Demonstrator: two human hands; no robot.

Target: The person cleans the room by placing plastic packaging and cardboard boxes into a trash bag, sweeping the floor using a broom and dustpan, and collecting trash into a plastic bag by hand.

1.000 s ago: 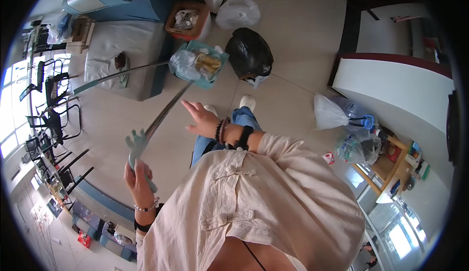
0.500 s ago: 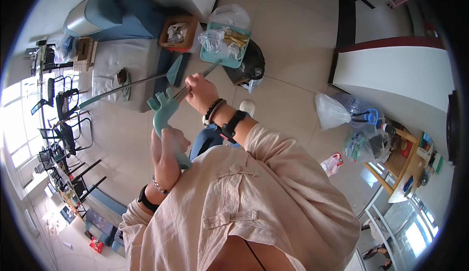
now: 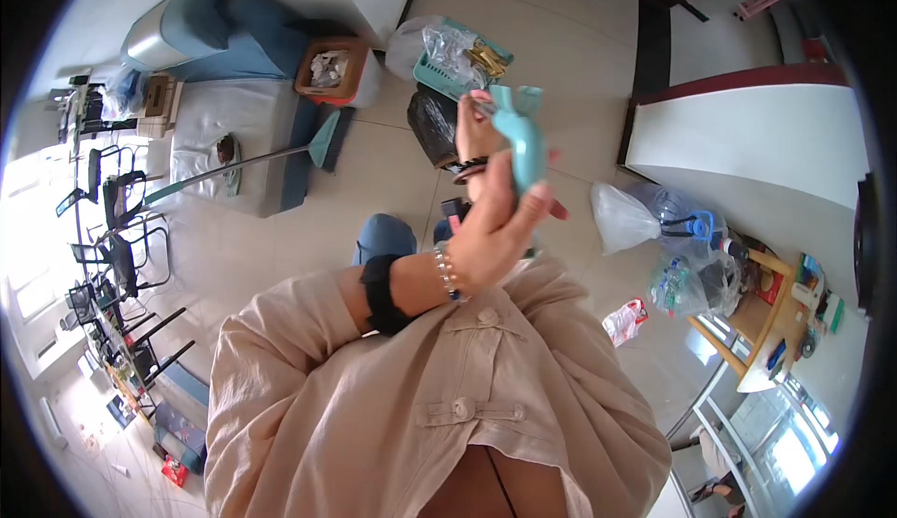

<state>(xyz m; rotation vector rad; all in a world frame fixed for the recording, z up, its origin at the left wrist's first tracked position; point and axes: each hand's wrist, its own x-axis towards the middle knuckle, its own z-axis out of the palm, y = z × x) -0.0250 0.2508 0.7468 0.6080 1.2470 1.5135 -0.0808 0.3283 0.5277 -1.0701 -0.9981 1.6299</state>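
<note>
A long-handled teal dustpan (image 3: 444, 77) hangs over the floor, with clear plastic and yellowish wrappers in its pan. Its teal grip (image 3: 525, 149), forked at the top, rises toward me. My left hand (image 3: 500, 224) is wrapped around the lower part of this grip. Further down, my right hand (image 3: 475, 130) holds the pole, partly hidden behind the grip and my left hand. Just below the pan lies a black plastic bag (image 3: 433, 126), close to my right hand.
A teal broom (image 3: 326, 141) rests with its handle across the grey bed (image 3: 201, 126). Beside it stands a brown-rimmed bin (image 3: 353, 71) with waste inside. Bagged bottles (image 3: 671, 280) and a wooden chair (image 3: 761, 331) are to the right.
Both hands have swung right with the dustpan, my left arm now crossing in front of my body. The pan has shifted right and turned, showing more of the black bag on its left.
</note>
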